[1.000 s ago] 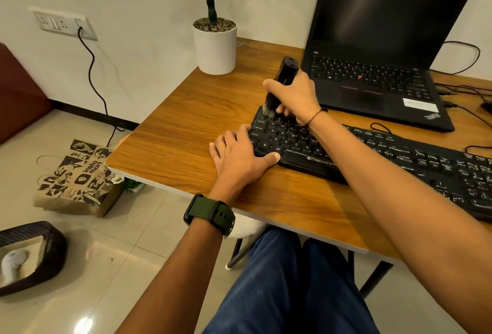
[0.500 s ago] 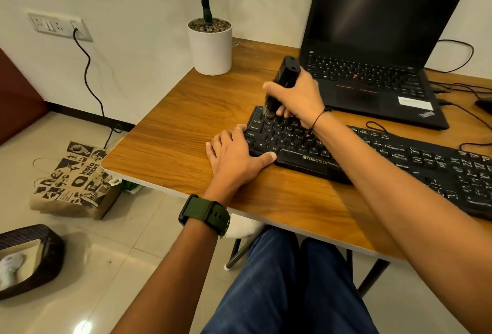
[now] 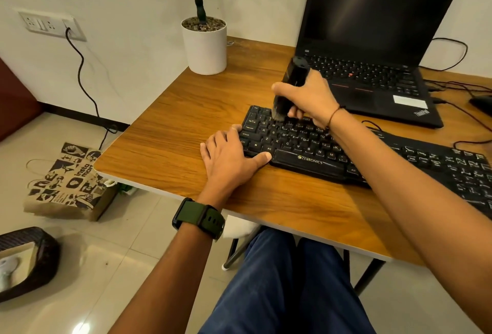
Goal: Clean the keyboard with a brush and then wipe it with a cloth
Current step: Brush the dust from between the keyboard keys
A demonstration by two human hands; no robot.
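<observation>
- Where the frame begins at lower left, a dark woven basket sits on the tiled floor, and above it a printed paper bag leans near the desk's corner.
- At upper left a wall socket holds a plug whose black cable trails down to the floor.
- Left of centre, the left hand lies flat with straight fingers on the wooden desk, fingertips and thumb touching the keyboard's left end; a green watch circles that wrist.
- Top centre, a white plant pot stands at the desk's far edge.
- Centre right, the right hand is curled tight round a black brush, held upright with its bristles down on the upper-left keys.
- Across the lower right, the black keyboard runs along the desk.
- Upper right, an open laptop with a dark screen sits behind the keyboard.
</observation>
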